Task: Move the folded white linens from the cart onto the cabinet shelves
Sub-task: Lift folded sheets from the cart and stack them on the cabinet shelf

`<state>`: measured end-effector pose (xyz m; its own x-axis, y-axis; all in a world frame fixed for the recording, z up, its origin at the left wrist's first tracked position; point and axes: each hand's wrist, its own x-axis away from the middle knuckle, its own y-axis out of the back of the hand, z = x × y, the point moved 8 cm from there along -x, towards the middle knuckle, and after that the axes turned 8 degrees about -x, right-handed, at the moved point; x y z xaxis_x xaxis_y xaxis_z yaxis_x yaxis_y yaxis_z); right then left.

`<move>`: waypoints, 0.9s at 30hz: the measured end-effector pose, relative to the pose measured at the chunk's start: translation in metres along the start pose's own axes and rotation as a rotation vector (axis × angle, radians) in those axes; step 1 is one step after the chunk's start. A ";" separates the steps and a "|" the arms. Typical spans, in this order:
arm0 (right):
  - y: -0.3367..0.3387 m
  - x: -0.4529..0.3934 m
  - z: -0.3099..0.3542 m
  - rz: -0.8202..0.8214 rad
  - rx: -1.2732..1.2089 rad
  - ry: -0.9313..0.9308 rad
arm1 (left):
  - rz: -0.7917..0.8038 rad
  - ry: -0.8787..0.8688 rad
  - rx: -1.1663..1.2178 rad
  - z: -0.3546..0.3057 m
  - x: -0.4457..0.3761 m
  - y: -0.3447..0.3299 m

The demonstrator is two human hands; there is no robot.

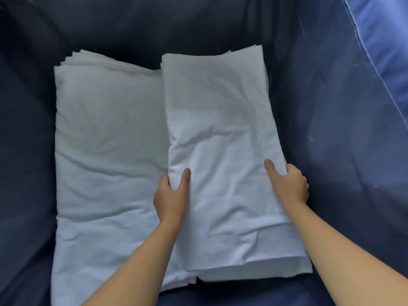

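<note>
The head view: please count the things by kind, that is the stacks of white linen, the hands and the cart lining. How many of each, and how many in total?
Stacks of folded white linen: 2, the left stack and the right stack
Hands: 2, the left hand and the right hand, both holding the right stack
Dark blue cart liner: 1
Total: 5

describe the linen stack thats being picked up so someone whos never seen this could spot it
Look inside the dark blue fabric cart, where two white folded stacks lie side by side. It is the narrower right-hand stack, overlapping the wider left stack, and the only one gripped at both edges by the left hand and right hand.
</note>
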<state>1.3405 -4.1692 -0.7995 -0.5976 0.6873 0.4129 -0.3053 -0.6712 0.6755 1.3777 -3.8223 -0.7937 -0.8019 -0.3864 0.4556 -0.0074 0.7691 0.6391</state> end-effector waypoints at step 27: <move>-0.037 0.041 0.022 0.185 0.370 0.434 | -0.084 -0.367 -0.492 -0.032 0.034 -0.029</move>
<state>1.3435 -4.1105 -0.7943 -0.8884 0.3393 0.3093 0.0651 -0.5739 0.8163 1.3697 -3.8739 -0.7774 -0.9644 -0.1682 0.2041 0.1264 0.3846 0.9144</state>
